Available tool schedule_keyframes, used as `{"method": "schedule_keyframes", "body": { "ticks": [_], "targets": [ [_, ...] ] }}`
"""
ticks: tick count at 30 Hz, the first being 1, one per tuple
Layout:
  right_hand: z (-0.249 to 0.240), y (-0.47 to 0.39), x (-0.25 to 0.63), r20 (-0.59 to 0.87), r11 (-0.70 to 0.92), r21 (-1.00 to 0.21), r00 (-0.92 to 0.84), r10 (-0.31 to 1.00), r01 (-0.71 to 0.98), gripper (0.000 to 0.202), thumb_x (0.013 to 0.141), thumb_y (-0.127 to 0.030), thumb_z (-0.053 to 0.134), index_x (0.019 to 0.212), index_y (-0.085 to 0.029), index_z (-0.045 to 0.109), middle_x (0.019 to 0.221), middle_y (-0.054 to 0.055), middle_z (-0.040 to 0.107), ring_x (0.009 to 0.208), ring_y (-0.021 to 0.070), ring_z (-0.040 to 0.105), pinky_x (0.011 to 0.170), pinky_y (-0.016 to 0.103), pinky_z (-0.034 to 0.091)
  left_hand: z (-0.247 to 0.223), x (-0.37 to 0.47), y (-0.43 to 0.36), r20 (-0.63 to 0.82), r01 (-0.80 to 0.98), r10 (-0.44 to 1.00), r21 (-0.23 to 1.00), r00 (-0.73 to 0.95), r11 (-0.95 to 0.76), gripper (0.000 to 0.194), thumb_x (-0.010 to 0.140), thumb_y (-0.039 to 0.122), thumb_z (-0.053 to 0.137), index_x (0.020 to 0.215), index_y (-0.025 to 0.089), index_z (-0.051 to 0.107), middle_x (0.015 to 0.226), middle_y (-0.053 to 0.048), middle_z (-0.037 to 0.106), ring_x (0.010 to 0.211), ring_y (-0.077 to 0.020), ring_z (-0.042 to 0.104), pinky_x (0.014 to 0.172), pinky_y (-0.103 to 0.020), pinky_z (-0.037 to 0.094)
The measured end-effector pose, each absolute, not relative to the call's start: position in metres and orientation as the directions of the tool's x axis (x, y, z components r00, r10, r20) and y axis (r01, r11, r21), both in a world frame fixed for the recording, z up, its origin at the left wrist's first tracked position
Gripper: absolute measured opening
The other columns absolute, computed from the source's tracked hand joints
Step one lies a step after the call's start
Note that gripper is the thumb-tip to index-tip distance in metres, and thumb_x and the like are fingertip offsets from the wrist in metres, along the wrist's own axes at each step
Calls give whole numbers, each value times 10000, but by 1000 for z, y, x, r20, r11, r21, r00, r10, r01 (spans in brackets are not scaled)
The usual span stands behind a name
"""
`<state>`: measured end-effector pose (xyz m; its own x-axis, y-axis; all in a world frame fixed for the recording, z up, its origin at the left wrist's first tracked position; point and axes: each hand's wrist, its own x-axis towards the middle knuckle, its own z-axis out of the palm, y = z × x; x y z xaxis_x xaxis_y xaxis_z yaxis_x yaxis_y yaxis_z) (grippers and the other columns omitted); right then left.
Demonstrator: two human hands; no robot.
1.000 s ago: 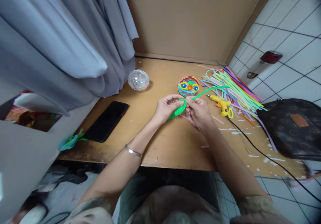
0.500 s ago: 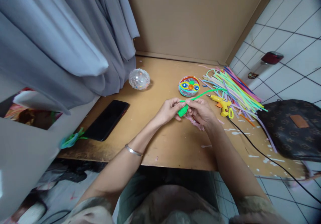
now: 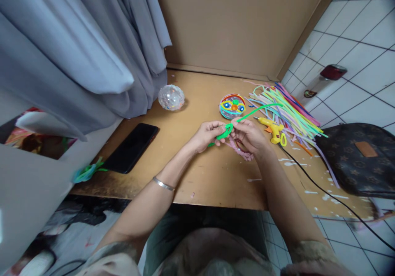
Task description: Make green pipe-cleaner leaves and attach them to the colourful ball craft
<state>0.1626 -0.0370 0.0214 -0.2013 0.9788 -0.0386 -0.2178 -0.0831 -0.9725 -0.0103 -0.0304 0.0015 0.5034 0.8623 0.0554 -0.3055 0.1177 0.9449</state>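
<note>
Between my hands is a bright green pipe cleaner (image 3: 258,110), bent into folded loops at the fingers, with a long free end reaching up and right. My left hand (image 3: 207,136) is closed on the looped part. My right hand (image 3: 247,135) pinches the same pipe cleaner near the start of its free end. A pink beaded or twisted loop (image 3: 243,154) shows under my right hand; whether it is held or lies on the table I cannot tell. Just beyond my hands stands a clear ball decorated with coloured strips (image 3: 232,106).
A yellow glue gun (image 3: 273,128) with a black cord lies right of my hands, before a pile of coloured pipe cleaners (image 3: 290,107). A dark patterned bag (image 3: 359,160) is at the right edge. Left are a clear ball (image 3: 171,97) and a black phone (image 3: 132,147).
The green loops have turned and opened between my fingers, and the free end now angles more steeply upward. More of the pink loop shows under my right hand.
</note>
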Motion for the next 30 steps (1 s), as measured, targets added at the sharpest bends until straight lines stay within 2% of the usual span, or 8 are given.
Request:
{"method": "schedule_keyframes", "body": {
  "ticks": [7, 10, 16, 23, 30],
  "targets": [
    [20, -36, 163, 8, -10, -993, -150, 989, -118, 350, 607, -430, 853, 701, -190, 616, 528, -61, 563, 494, 80, 499, 502, 207, 388, -1, -8, -31, 88, -268, 854, 961, 513, 61, 500, 711, 626, 758, 776, 136, 678, 662, -29, 648, 530, -87, 565, 460, -188, 427],
    [19, -36, 162, 20, 6, -995, -134, 991, -103, 368, 599, -448, 859, 700, -191, 615, 530, -59, 570, 494, 86, 502, 505, 216, 393, -1, -6, -31, 105, -240, 864, 970, 493, 20, 455, 757, 596, 724, 739, 147, 651, 628, -14, 621, 520, -80, 539, 474, -185, 417],
    [17, -36, 163, -28, -44, -993, -140, 990, -112, 414, 564, -463, 887, 665, -192, 590, 506, -54, 572, 470, 82, 495, 473, 206, 381, 3, -6, -33, 107, -168, 878, 985, 467, -31, 305, 811, 433, 666, 693, 167, 578, 613, 20, 571, 505, -63, 481, 476, -180, 370],
    [18, -36, 164, -53, -75, -991, -195, 979, -107, 389, 586, -441, 879, 635, -183, 592, 501, -50, 551, 467, 77, 484, 471, 207, 369, 7, -9, -37, 150, -100, 865, 988, 479, -116, 343, 793, 495, 698, 762, 162, 621, 560, 41, 516, 478, -63, 413, 468, -192, 308],
    [24, -39, 163, -23, -35, -997, -186, 982, -63, 422, 626, -533, 829, 580, -195, 581, 506, -35, 541, 463, 85, 466, 453, 221, 362, 8, -8, -39, 201, -93, 859, 980, 471, -178, 334, 834, 472, 678, 713, 167, 617, 539, 39, 531, 487, -73, 461, 520, -200, 397]
  ]
}}
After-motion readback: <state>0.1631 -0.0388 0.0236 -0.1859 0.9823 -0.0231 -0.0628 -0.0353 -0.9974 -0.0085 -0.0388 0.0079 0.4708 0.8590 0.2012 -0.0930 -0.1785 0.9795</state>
